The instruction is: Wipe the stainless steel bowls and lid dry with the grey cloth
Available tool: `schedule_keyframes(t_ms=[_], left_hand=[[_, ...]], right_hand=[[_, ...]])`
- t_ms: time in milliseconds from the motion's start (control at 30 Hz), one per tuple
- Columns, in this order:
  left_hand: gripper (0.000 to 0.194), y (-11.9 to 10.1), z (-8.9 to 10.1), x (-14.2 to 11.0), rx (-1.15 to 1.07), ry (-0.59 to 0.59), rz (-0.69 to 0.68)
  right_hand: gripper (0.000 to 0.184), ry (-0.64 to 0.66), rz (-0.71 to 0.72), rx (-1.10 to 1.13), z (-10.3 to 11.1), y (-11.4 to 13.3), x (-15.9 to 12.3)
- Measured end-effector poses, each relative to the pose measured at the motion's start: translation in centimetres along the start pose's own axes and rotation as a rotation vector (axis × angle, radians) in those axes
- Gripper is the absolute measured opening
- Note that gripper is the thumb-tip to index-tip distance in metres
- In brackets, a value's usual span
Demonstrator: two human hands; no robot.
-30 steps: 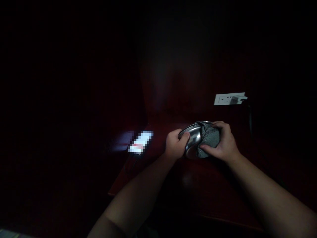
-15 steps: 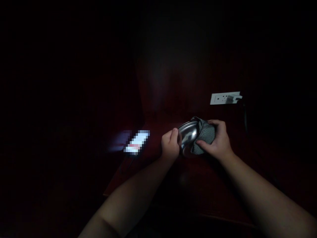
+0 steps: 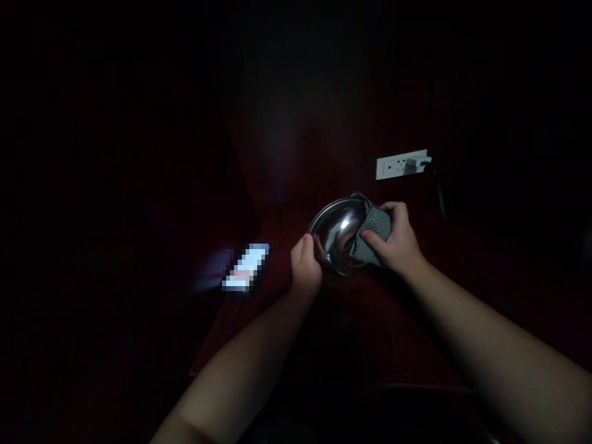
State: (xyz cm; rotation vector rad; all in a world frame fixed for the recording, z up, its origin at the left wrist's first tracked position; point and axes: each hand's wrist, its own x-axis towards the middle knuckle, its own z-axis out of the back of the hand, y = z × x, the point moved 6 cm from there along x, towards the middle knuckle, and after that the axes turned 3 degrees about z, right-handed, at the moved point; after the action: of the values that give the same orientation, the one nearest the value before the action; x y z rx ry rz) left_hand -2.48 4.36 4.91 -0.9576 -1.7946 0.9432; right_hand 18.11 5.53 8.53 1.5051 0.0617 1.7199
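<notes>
Far left too dark to make out. First clear thing: a lit phone (image 3: 245, 268), screen pixelated, at the left of the dark red tabletop (image 3: 370, 345). A thin cable (image 3: 237, 311) loops just below it, towards me. My left forearm cuts across the tabletop's left front corner, hiding part of it. My left hand (image 3: 307, 265) grips the near-left rim of a shiny metal bowl (image 3: 337, 231), thumb up. Bowl is tilted, between my hands, over the tabletop; can't tell if it touches. Grey textured cloth (image 3: 375, 229) covers the bowl's right side. My right hand (image 3: 400, 237) clasps cloth against bowl, thumb in front; some fingers hidden. Behind and above, well apart from the bowl: white wall socket (image 3: 393, 167), plug (image 3: 419, 163) in its right end, dark cord (image 3: 441, 200) hanging down. Further right, mostly black.
</notes>
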Motion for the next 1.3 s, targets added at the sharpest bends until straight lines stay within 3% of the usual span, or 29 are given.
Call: schedule_keyframes(t_ms=[167,300,467,833,1000,1067,1167,1300], left_hand=[[0.030,-0.9,-0.8,-0.3,0.158,0.199,-0.127],[0.015,-1.2,-0.5,0.0,0.218,0.161,-0.174],[0.011,-1.6,-0.5,0.1,0.227,0.141,-0.150],[0.023,-1.3,-0.6,0.2,0.250,0.181,-0.109],[0.013,-1.7,-0.6,0.2,0.262,0.177,-0.203],[0.019,-2.1,-0.6,0.2,0.273,0.175,-0.242],[0.009,-2.1,-0.5,0.5,0.303,0.187,-0.201],[0.020,-2.1,-0.9,0.6,0.367,0.245,-0.125]], right_hand=[[0.059,0.032,0.031,-0.060,0.6,0.4,0.4],[0.057,0.072,0.011,-0.062,0.0,0.2,0.1],[0.058,0.091,-0.003,-0.051,-0.4,0.2,-0.1],[0.058,0.115,0.002,-0.068,-0.4,0.4,-0.1],[0.063,0.116,0.060,-0.093,0.0,0.7,0.1],[0.065,0.131,0.090,-0.108,0.0,1.0,0.2],[0.067,0.158,0.160,-0.117,0.0,1.6,0.3],[0.068,0.164,0.226,-0.120,0.1,2.3,0.3]])
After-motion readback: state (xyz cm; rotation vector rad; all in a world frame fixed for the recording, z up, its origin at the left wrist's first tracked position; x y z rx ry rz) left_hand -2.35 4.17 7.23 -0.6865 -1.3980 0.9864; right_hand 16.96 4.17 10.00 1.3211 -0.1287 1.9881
